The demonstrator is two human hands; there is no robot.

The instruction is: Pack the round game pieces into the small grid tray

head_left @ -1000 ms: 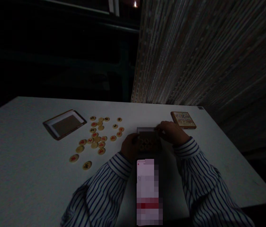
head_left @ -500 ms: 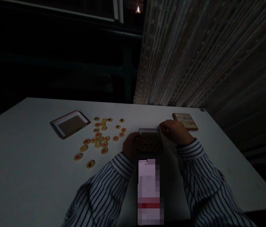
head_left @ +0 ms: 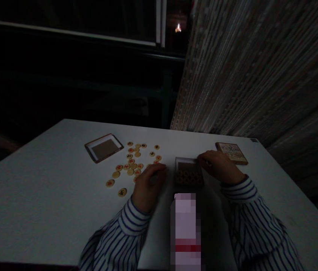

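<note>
Xiangqi pieces, pale round discs with red or black characters (head_left: 122, 192), lie scattered left of centre on the white table. My left hand (head_left: 149, 186) hovers at their right side, fingers bent and thumb apart, with nothing visible in it; it hides a few pieces. To its right stands a small open box (head_left: 189, 185) with several pieces in rows in its near half and a bare far half. My right hand (head_left: 218, 165) grips the box's far right corner, its fingers curled there. Whether it also holds a piece is too dark to tell.
An upturned box lid (head_left: 90, 151) lies at the table's (head_left: 63, 210) far left. A printed flat box (head_left: 233, 153) sits beyond my right hand. A lit phone (head_left: 185, 218), partly pixelated, is in front of the open box. A string curtain (head_left: 204, 82) hangs behind the table's right side.
My left hand has let go of the box's left side and moved left toward the scattered pieces. My right hand stays at the box's corner. The camera view has shifted left.
</note>
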